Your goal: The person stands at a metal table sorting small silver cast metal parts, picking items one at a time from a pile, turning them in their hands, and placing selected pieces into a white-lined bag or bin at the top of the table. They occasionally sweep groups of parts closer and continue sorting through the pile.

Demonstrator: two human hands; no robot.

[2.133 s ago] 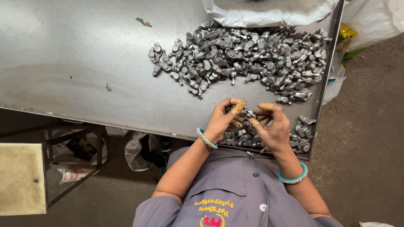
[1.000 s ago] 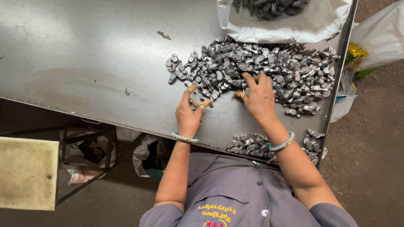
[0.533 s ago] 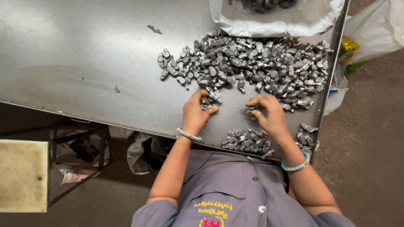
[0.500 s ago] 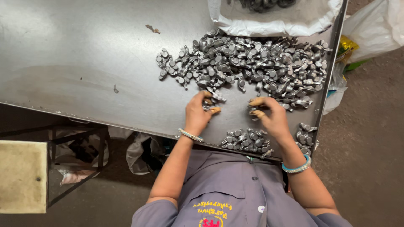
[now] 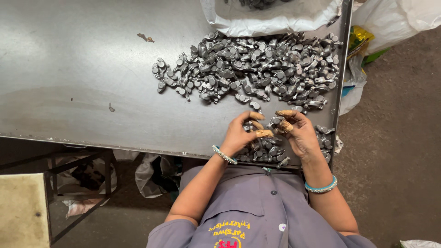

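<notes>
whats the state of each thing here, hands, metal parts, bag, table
left hand: fingers curled, taped fingertips pinching small metal parts
right hand: fingers curled, taped tips on small parts
large pile of metal parts: loose, spread out across the table
small pile: heaped at the near edge, under both hands
white bag: open, parts inside
metal table: flat, scuffed

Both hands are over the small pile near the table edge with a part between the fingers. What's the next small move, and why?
Probably drop the part onto the near pile: both hands, left and right, hover right above it, while the big pile lies farther back.
</notes>
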